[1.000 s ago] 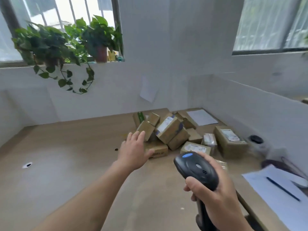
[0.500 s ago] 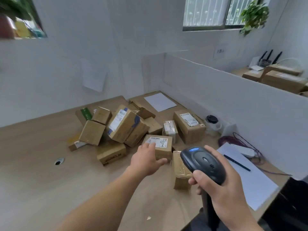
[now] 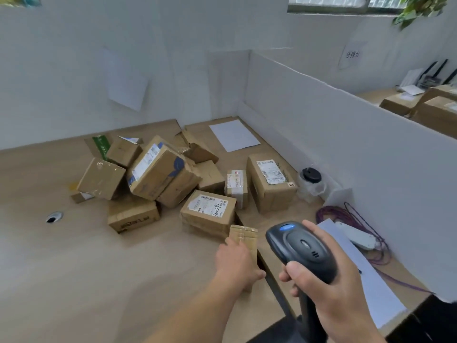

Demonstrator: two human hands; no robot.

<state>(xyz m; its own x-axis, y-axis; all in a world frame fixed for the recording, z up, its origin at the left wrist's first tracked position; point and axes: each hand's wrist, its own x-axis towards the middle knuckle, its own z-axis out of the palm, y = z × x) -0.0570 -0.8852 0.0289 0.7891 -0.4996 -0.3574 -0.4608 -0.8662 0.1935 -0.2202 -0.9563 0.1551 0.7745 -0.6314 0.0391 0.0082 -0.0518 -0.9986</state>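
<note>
Head view, parcel (image 3: 243, 234), scanner (image 3: 302, 249), wooden desk (image 3: 94, 280), white partition (image 3: 346, 144)

One head-worn view looks forward and down, close over the hands, toward the table's (image 3: 61, 256) far right corner.

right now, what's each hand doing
Left hand: grips the small taped parcel.
Right hand: holds the barcode scanner.

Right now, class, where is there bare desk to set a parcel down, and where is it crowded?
Bare desk left of the box pile, around the cable hole. Crowded: the pile, and paper and purple cable at right.
</note>
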